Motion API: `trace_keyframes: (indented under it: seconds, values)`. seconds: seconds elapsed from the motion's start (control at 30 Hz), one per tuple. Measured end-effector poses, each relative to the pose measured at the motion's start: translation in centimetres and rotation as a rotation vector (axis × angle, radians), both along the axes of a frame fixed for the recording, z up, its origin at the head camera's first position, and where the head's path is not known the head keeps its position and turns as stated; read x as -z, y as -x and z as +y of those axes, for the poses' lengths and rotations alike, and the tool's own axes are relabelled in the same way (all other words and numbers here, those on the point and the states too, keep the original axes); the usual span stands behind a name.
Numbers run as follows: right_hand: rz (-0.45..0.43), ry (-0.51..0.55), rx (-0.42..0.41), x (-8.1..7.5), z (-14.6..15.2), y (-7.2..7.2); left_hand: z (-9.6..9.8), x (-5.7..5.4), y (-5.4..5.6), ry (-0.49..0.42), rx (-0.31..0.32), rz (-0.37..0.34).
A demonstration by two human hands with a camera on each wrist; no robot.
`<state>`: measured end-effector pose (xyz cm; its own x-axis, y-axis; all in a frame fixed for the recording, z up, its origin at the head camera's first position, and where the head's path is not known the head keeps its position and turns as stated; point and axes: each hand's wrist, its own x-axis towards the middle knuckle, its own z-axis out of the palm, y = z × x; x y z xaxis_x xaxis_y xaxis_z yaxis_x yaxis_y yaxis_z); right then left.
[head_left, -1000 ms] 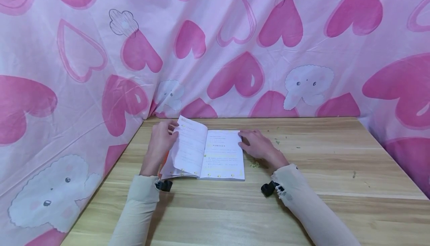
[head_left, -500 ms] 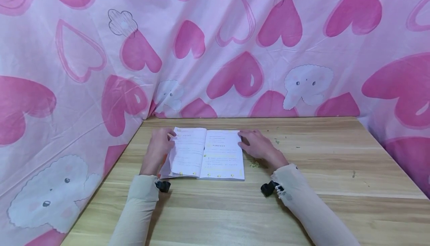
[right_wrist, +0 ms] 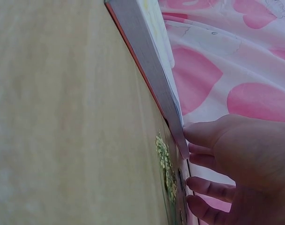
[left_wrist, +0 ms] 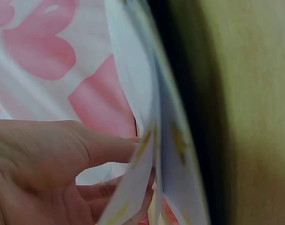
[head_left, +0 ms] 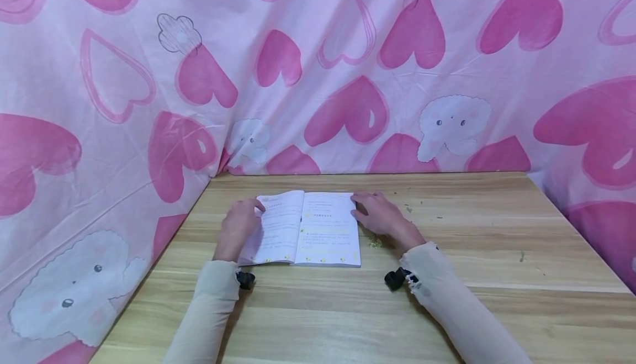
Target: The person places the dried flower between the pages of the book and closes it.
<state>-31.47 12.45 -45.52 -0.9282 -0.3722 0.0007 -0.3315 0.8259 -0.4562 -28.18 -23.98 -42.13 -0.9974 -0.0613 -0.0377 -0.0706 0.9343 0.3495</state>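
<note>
An open book [head_left: 328,242] with white printed pages lies on the wooden table. At its left side, my left hand [head_left: 237,228] holds the left-hand leaves near their outer edge. The left wrist view shows the thumb against a page [left_wrist: 140,183] and the other fingers partly hidden behind the leaves, which stand slightly fanned. My right hand [head_left: 382,215] grips the book's upper right edge. In the right wrist view, its thumb [right_wrist: 200,134] meets the thick page block [right_wrist: 156,65], with the fingers curving beside the corner. A red-orange cover edge shows under the block.
A small clump of dried greenish bits [head_left: 376,241] lies beside the book, near the right hand. Other specks [head_left: 408,208] are scattered on the table [head_left: 472,297] to the right. Pink heart-patterned cloth [head_left: 348,110] hangs behind and along the left.
The left-hand page, raised earlier, has come down to lie nearly flat on the left side. My left hand has lowered and shifted slightly with it. The right hand has stayed in place.
</note>
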Motion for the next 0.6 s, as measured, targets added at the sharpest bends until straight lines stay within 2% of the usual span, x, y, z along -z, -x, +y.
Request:
trace_keyframes:
  seconds: [0.2, 0.3, 0.37, 0.47, 0.53, 0.6]
  values:
    - [-0.005, -0.007, 0.001, 0.0, 0.0, 0.0, 1.3, -0.4, -0.5, 0.016, -0.064, -0.056]
    - [-0.007, -0.012, 0.006, 0.0, -0.1, -0.1, 1.9, -0.2, -0.6, 0.040, -0.053, -0.035]
    - [-0.006, -0.015, 0.006, 0.0, -0.1, -0.1, 2.3, 0.0, -0.6, 0.059, -0.012, 0.030]
    - [-0.006, -0.012, 0.005, -0.1, -0.1, -0.2, 3.1, 0.3, -0.1, 0.056, 0.084, 0.183]
    - [0.003, -0.011, -0.001, -0.1, -0.1, -0.3, 3.8, 0.3, 0.2, 0.017, 0.187, 0.276]
    - [0.018, -0.012, -0.007, -0.1, -0.1, -0.4, 4.6, 0.3, 0.3, -0.036, 0.297, 0.315]
